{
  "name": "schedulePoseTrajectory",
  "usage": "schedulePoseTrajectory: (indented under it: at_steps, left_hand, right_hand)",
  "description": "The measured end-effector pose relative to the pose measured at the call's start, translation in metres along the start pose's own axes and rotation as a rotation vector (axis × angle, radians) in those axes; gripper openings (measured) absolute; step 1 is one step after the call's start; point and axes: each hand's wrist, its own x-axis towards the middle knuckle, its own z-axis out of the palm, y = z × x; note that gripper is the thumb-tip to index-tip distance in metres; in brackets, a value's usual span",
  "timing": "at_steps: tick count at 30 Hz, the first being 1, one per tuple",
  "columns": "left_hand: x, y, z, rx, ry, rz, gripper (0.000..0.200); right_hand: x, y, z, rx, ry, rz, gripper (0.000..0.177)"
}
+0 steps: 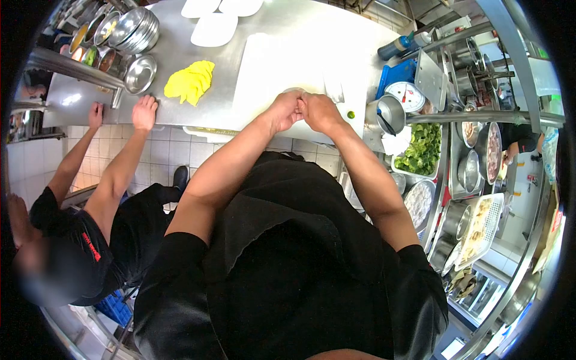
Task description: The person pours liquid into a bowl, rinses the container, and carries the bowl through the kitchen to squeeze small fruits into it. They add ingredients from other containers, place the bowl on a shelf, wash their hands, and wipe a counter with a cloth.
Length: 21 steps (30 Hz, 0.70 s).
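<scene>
My left hand (285,110) and my right hand (321,112) meet over the near edge of a white cutting board (264,78). Both are closed, with the fingers pressed together where they touch. Whatever may be between the fingers is hidden. Just beyond my right hand, a knife (333,89) with a bright blade lies on the board. A small round green piece, perhaps a cut lime (351,114), sits to the right of that hand. Off to the left, a crumpled yellow cloth (190,82) rests on the steel table (225,60).
White plates (214,29) stand at the table's far side. Stacked metal bowls (135,30) are at far left, near a co-worker's hand (144,112) on the table edge. On the right are a dial scale (404,96), a metal pot (387,113) and a tray of leafy greens (420,149).
</scene>
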Motion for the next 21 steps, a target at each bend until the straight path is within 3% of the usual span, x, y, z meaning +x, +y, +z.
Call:
schedulePoseTrajectory:
  at_steps: [21]
  left_hand:
    - [0.009, -0.001, -0.007, 0.03, -0.032, -0.051, 0.027]
  right_hand:
    - [-0.004, 0.001, -0.012, -0.03, 0.015, -0.005, 0.036]
